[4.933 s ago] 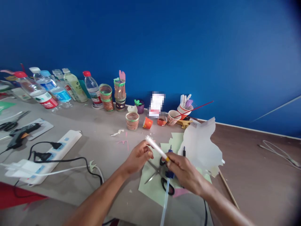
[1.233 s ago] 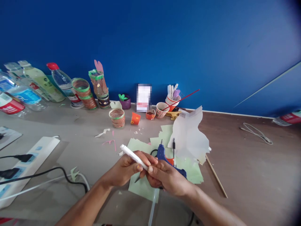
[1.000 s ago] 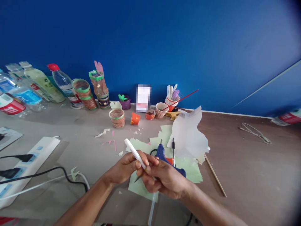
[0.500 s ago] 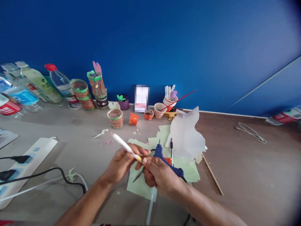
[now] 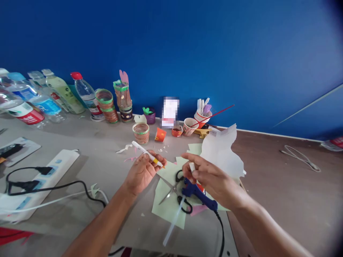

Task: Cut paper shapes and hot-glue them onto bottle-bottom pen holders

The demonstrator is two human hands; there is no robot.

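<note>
A white paint marker (image 5: 146,152) with a yellow band and an exposed yellow tip lies between the fingers of my left hand (image 5: 140,171), its tip pointing right. To the right, my right hand (image 5: 206,175) pinches the small white marker cap (image 5: 192,167), apart from the marker. Beneath my right hand is a blue hot glue gun (image 5: 199,194) with a clear glue stick (image 5: 173,223) out of its back. Black-handled scissors (image 5: 174,188) lie spread beside it on pale green paper (image 5: 160,200).
At the back stand a brown-wrapped jar (image 5: 141,134), an orange paper piece (image 5: 160,135), a paper cup (image 5: 190,127) and a cup of markers (image 5: 203,117). Plastic bottles (image 5: 64,91) line the left. A power strip (image 5: 45,182) with cords lies front left; white paper (image 5: 221,150) is at right.
The marker and its cap have come apart: my right hand has moved right with the cap, while my left hand keeps the marker. The view has shifted left, and the scissors now show.
</note>
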